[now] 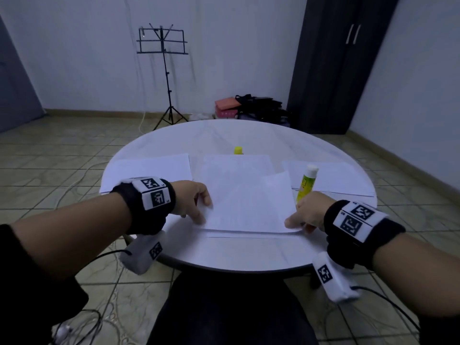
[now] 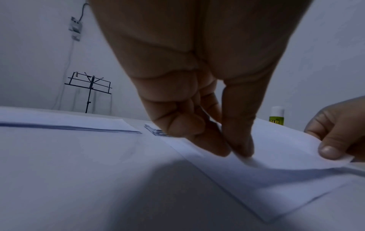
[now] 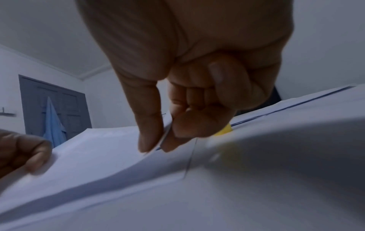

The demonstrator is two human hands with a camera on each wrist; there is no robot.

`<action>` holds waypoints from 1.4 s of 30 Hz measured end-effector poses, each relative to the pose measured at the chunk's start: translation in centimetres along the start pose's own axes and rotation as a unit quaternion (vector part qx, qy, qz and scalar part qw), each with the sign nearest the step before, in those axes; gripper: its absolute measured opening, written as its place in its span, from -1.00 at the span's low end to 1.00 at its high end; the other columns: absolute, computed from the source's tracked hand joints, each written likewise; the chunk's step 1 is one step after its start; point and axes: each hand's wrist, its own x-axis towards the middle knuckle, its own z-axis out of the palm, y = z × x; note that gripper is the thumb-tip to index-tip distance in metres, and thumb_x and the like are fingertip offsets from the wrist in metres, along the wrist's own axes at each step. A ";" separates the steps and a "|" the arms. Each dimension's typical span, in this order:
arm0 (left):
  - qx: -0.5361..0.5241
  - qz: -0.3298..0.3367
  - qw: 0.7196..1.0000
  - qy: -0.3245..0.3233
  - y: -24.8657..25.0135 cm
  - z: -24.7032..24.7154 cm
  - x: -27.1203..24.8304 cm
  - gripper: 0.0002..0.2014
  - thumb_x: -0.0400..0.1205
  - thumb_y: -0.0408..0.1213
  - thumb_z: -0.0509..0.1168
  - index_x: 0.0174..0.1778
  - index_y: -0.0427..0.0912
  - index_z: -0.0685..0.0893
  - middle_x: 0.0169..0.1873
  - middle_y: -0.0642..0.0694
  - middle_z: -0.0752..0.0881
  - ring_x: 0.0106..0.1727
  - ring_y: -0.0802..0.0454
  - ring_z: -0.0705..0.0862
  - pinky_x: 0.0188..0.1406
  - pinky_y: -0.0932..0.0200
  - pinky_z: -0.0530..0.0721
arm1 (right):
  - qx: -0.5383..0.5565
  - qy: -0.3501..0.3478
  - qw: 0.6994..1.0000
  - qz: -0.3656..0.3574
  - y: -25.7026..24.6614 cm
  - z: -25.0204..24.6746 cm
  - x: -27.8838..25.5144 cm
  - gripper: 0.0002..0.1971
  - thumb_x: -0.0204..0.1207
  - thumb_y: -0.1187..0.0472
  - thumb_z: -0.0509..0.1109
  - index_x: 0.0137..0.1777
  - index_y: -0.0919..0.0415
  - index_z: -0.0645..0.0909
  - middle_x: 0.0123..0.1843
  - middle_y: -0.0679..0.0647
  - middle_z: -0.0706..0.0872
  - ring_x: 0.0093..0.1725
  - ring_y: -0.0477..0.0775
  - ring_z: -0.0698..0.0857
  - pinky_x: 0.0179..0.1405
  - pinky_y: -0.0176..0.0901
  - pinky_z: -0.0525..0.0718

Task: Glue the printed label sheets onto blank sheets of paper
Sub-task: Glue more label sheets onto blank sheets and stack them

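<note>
A white sheet of paper (image 1: 249,205) hangs just above another sheet (image 1: 234,168) in the middle of the round white table (image 1: 236,255). My left hand (image 1: 200,211) pinches the sheet's near left corner between thumb and fingers; the left wrist view shows that pinch (image 2: 238,154). My right hand (image 1: 295,221) pinches the near right corner, seen in the right wrist view (image 3: 156,147). A yellow-green glue stick (image 1: 307,183) with a white top rises from behind the right hand and seems tucked in its curled fingers. Any printing on the sheet is too faint to read.
A stack of white sheets (image 1: 149,170) lies at the table's left and another (image 1: 341,178) at its right. A small yellow cap (image 1: 238,150) stands behind the middle sheet. A music stand (image 1: 164,70), bags and a dark cabinet stand beyond the table.
</note>
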 end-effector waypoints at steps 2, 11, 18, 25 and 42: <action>0.012 -0.002 1.000 -0.009 0.0 0.2 0.3 -0.65 0.40 -0.23 0.58 -0.15 0.11 0.50 -0.34 0.06 0.54 -0.46 0.12 0.58 -0.38 0.26 0.50 | -0.021 -0.007 1.000 -0.005 0.0 0.4 0.3 -0.65 0.29 0.16 0.63 -0.41 0.25 0.48 -0.40 0.12 0.66 -0.39 0.09 0.63 -0.43 -0.27 0.49; 0.006 -0.005 0.999 -0.035 -0.4 0.6 0.6 -0.65 0.43 -0.24 0.56 0.04 0.04 0.58 -0.31 0.07 0.60 -0.55 0.26 0.59 -0.43 0.41 0.49 | -0.077 -0.009 0.996 -0.037 0.4 1.0 0.6 -0.59 0.32 0.19 0.58 -0.49 0.22 0.36 -0.38 0.13 0.55 -0.31 0.10 0.54 -0.41 -0.22 0.40; -0.019 0.010 0.999 -0.039 -1.4 1.0 0.8 -0.66 0.40 -0.25 0.58 -0.06 0.09 0.57 -0.42 0.09 0.62 -0.41 0.19 0.57 -0.27 0.30 0.48 | -0.084 -0.020 0.995 -0.054 0.5 0.8 0.7 -0.57 0.35 0.17 0.58 -0.47 0.21 0.34 -0.36 0.12 0.51 -0.37 0.06 0.46 -0.44 -0.20 0.33; -0.022 0.017 0.999 -0.040 -1.4 1.0 0.7 -0.65 0.41 -0.26 0.57 -0.01 0.06 0.59 -0.40 0.11 0.60 -0.38 0.22 0.54 -0.27 0.34 0.46 | -0.044 -0.015 0.997 -0.055 0.9 0.8 1.0 -0.56 0.31 0.24 0.60 -0.51 0.20 0.33 -0.50 0.06 0.47 -0.50 0.00 0.41 -0.53 -0.24 0.30; 0.009 0.011 0.999 -0.036 -1.0 1.1 0.4 -0.66 0.42 -0.25 0.55 0.01 0.06 0.59 -0.36 0.11 0.59 -0.32 0.20 0.54 -0.23 0.32 0.48 | -0.029 -0.025 0.997 -0.063 0.9 0.8 1.0 -0.56 0.31 0.25 0.61 -0.49 0.17 0.33 -0.56 0.04 0.53 -0.55 0.00 0.45 -0.61 -0.30 0.30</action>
